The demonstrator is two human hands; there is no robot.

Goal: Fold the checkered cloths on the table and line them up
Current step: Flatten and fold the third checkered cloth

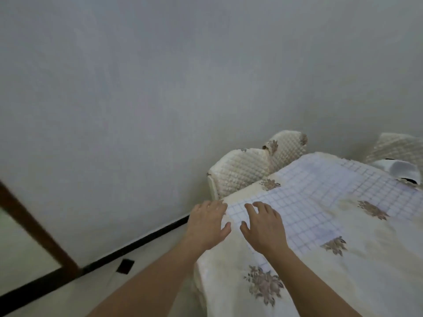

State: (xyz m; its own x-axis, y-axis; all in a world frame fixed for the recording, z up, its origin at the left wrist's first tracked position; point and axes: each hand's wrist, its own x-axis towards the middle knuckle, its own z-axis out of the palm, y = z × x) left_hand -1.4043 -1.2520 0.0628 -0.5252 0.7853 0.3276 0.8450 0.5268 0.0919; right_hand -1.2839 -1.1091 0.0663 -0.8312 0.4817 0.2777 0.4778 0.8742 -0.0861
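**Both hands flatten checkered cloth (320, 197) at table (357, 266) corner**

Reaching over the table's near-left corner, the left hand (207, 223) and the right hand (263, 227) lie palm-down side by side, with fingers spread and gripping nothing. The right hand rests on the cloth. The left hand sits over the cloth's corner tip at the table's left edge. White with a thin blue grid, the cloth lies opened flat on the table's floral cover (320, 300), running from that corner toward the far edge. It looks thin, light and limp, likely to slide on the smooth cover and to sag once lifted. A fold probably calls for a pinch at two neighbouring corners, and the one under the left hand is the handiest. A white folded item (398, 171) sits at the table's far right; whether it is another cloth cannot be told. Two quilted chairs (242, 172) stand just past the table's far-left side.
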